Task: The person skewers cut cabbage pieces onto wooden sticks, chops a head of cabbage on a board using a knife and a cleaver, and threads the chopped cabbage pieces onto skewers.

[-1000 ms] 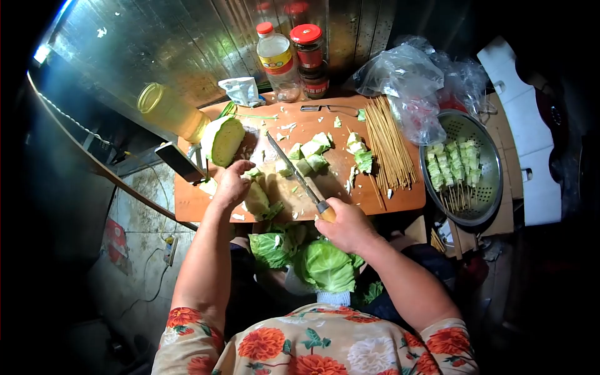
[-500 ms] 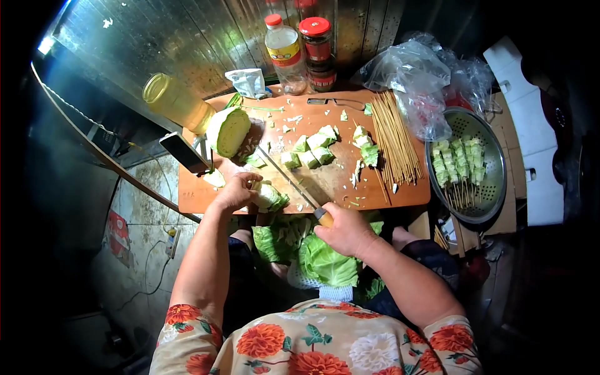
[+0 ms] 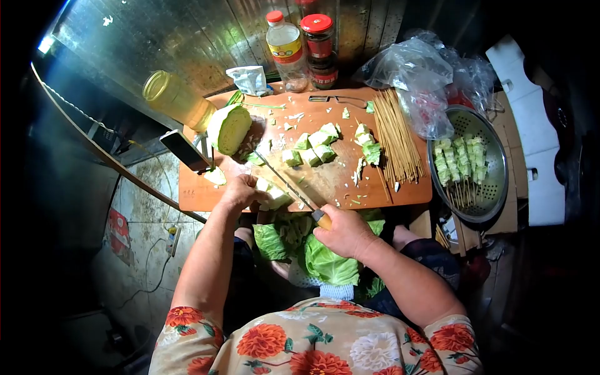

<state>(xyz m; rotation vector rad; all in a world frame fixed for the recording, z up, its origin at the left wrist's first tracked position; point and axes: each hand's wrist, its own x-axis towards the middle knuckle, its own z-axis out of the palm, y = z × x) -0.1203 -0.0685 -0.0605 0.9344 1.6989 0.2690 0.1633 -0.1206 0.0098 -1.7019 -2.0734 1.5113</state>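
Note:
My left hand [image 3: 242, 192] is closed on a cabbage piece [image 3: 275, 195] at the near left edge of the orange board [image 3: 206, 195]. My right hand [image 3: 342, 230] grips the wooden handle of a knife [image 3: 284, 179], whose blade points up and left across the board, just right of that piece. Cut cabbage chunks [image 3: 310, 155] lie mid-board beyond the blade. A cut cabbage half [image 3: 229, 129] rests at the back left. Long wooden skewers [image 3: 397, 140] lie at the right, beside a skewer with cabbage on its end [image 3: 369, 147].
A metal colander [image 3: 497, 194] at the right holds cabbage skewers. Behind the board stand a red-capped bottle [image 3: 287, 56], jars [image 3: 320, 50] and plastic bags [image 3: 415, 81]. A phone [image 3: 185, 150] and a yellow jar [image 3: 178, 100] stand left; cabbage leaves [image 3: 328, 259] lie below the board.
My left hand has drawn back from near the cabbage half and closed on the piece at the near edge. The knife has swung slightly left with my right hand. The view has shifted slightly.

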